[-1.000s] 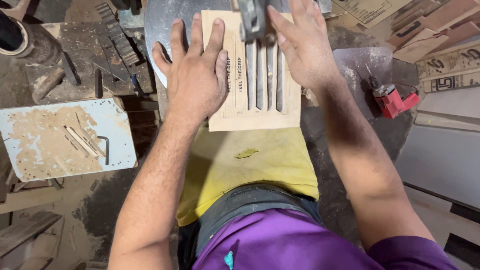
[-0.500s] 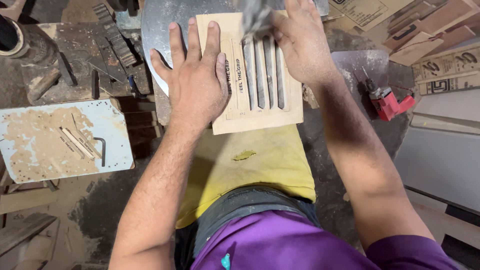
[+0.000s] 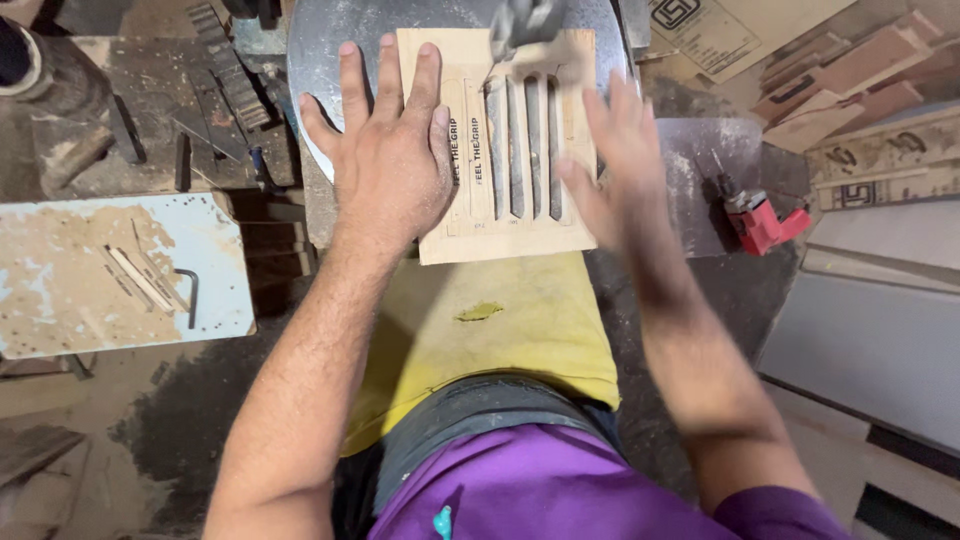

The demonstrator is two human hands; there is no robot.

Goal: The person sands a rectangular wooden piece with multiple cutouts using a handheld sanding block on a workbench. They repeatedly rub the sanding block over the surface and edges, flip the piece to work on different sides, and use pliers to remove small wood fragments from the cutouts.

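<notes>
on the round grey metal worktop (image 3: 320,60) at twelve o'clock lies the tan slotted wooden board (image 3: 575,215); the left hand (image 3: 390,150) presses flat on it, fingers spread, gripping nothing. the right hand (image 3: 620,170), blurred and open, hovers at its three o'clock edge, holding nothing.

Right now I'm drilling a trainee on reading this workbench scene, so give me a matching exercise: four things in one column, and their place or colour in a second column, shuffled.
Things:
1. left hand
2. wooden panel
3. power tool
4. hex key

Place or colour:
A. red, right of the round table
B. flat on the panel's left part
C. dark and bent, on the pale blue board
D. tan with long cut slots, on the round metal table

Pairs: 1-B, 2-D, 3-A, 4-C
</notes>
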